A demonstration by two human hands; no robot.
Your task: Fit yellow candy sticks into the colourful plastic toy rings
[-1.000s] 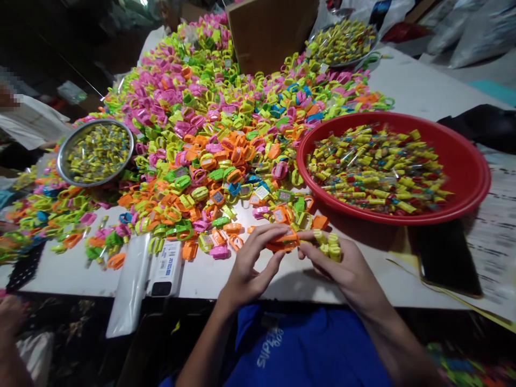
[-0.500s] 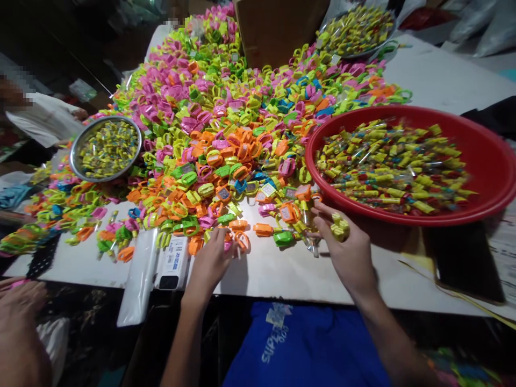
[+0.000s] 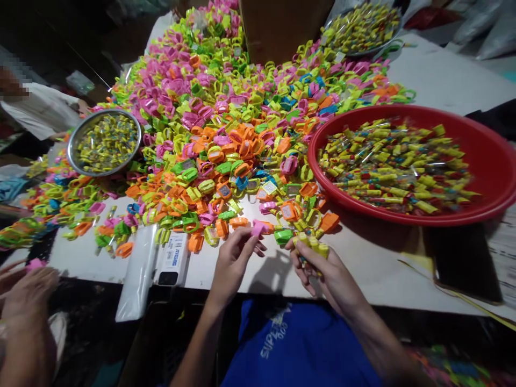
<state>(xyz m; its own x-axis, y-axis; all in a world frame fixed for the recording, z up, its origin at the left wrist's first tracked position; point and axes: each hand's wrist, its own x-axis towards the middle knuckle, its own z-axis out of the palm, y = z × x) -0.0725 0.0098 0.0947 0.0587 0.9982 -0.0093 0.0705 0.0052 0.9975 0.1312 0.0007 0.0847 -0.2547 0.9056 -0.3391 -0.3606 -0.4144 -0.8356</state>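
My left hand (image 3: 234, 257) pinches a pink plastic toy watch (image 3: 258, 228) between thumb and fingertips, just above the white table. My right hand (image 3: 332, 271) is closed around a bunch of small yellow-topped tubes (image 3: 313, 244), their lower ends partly hidden by my fingers. The two hands are a short way apart. Beyond them, a green toy watch (image 3: 283, 236) and an orange one (image 3: 329, 222) lie at the near edge of a big heap of coloured toy watches (image 3: 226, 140).
A red basin (image 3: 489, 161) of yellow-wrapped tubes stands at the right, a metal bowl (image 3: 72, 156) of them at the left. Plastic bags (image 3: 137, 279) and a white box (image 3: 174, 255) lie left of my hands. A co-worker's hands (image 3: 30, 287) hold something pink.
My left hand has lifted a pink toy watch and moved right. My right hand has drawn back toward me and to the left, still gripping yellow tubes. An orange toy watch lies newly visible near it.
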